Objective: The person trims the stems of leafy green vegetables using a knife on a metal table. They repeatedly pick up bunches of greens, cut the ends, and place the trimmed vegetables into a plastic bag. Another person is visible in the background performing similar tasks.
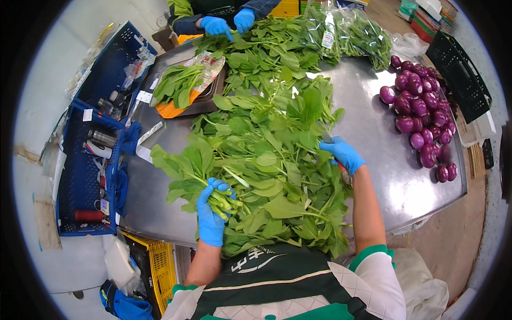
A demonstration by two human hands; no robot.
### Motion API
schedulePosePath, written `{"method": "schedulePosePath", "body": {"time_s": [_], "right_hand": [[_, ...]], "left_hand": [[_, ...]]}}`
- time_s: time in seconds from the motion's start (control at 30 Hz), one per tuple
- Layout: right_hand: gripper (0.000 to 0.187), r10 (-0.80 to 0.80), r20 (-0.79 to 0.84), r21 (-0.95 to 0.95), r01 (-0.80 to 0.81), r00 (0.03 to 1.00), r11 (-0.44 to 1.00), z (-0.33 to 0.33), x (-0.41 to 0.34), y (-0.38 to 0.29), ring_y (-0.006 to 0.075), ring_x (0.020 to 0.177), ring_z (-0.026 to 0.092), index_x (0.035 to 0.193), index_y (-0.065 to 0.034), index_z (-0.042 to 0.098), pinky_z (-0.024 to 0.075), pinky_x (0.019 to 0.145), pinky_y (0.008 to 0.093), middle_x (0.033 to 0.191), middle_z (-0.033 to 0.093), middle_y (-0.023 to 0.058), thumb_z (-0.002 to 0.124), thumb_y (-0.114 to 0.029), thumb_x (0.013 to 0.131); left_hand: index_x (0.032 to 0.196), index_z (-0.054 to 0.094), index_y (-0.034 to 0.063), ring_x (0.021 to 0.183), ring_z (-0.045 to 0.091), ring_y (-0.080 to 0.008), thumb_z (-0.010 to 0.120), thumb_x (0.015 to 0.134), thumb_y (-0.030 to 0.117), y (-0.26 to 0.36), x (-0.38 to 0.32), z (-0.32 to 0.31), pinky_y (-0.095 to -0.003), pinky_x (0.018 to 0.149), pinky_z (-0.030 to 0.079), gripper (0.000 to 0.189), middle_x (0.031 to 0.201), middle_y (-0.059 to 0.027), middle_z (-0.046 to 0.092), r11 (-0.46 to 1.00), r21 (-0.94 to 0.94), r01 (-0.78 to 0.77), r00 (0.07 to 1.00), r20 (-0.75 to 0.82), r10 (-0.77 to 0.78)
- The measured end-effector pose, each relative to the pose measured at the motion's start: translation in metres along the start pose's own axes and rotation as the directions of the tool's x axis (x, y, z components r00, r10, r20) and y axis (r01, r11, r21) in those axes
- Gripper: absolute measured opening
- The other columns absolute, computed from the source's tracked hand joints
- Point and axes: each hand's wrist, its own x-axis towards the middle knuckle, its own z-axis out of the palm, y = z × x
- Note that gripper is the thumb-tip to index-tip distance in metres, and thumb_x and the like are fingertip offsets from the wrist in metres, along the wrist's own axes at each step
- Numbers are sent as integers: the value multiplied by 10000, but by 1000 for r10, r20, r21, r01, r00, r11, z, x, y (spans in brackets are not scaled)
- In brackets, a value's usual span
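Observation:
Gathered stems of a leafy green vegetable (221, 205) are gripped in my blue-gloved left hand (210, 218), their cut ends towards me and the leaves spreading away to the left. My right hand (345, 155), also gloved in blue, is closed around a knife (342, 168) at the right edge of the heap. A reddish part of its handle shows below the palm, while most of the blade is hidden among leaves. Between and beyond both hands lies a large pile of loose greens (276, 160) on the metal table (370, 160).
Purple onions (420, 108) are heaped on the right. A bunch of greens rests on a scale (208, 100) at back left. Blue crates (86, 172) line the left side. Bagged greens (332, 40) lie at the far end, where a co-worker's gloved hands (230, 26) handle greens.

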Motion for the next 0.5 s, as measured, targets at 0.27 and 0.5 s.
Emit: {"method": "schedulePosePath", "body": {"time_s": [0.27,0.5], "right_hand": [[234,298,-126,-395,-324,946,860,-43,-60,-11,106,490,503,930,-55,672,390,453,260,672,640,65,673,-252,804],[223,-475,-612,-773,-354,632,526,-82,-62,2,338,743,635,926,-71,679,491,704,407,813,655,172,593,-236,805]], "left_hand": [[952,509,104,790,517,-180,558,841,75,0,4,5,-364,788,434,124,822,-14,511,998,-58,22,1000,-12,-23],[929,504,102,773,520,-169,528,867,96,-2,8,-2,-370,778,449,67,803,-8,499,1000,-9,25,999,-47,-25]]}}
